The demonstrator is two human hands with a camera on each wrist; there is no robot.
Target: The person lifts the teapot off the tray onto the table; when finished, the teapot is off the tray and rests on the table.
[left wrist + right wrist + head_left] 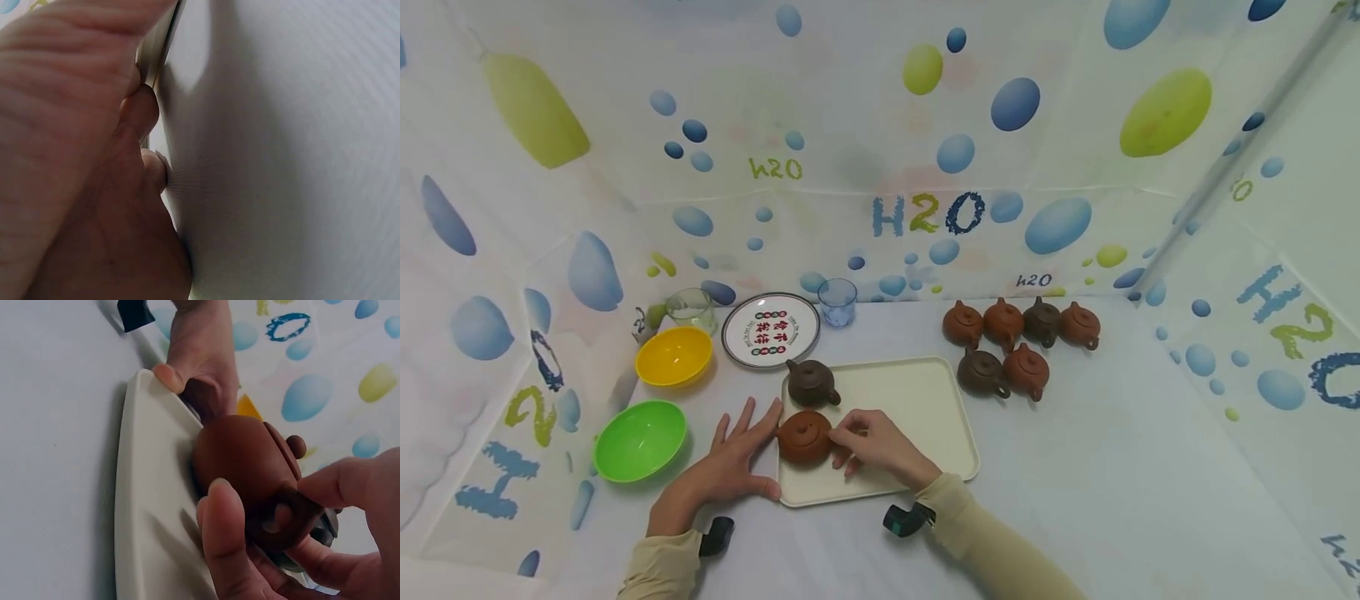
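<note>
A cream rectangular tray [906, 404] lies on the white cloth before me. On its left end sits a reddish-brown clay teapot [805, 443], spout to the left. My right hand [880, 450] pinches that teapot's looped handle [299, 520] between thumb and fingers, as the right wrist view shows. Behind it on the tray stands a dark brown teapot [810, 383]. My left hand [730, 462] lies along the tray's left edge, fingers spread, its thumb at the near corner. The left wrist view has mostly palm and fingers [140, 112] against the cloth.
Several more clay teapots [1003, 322] stand in two rows behind the tray's right end. Left of the tray are a green bowl [640, 442], a yellow bowl [673, 357], a printed plate [771, 329], a clear glass [691, 308] and a bluish glass [837, 302].
</note>
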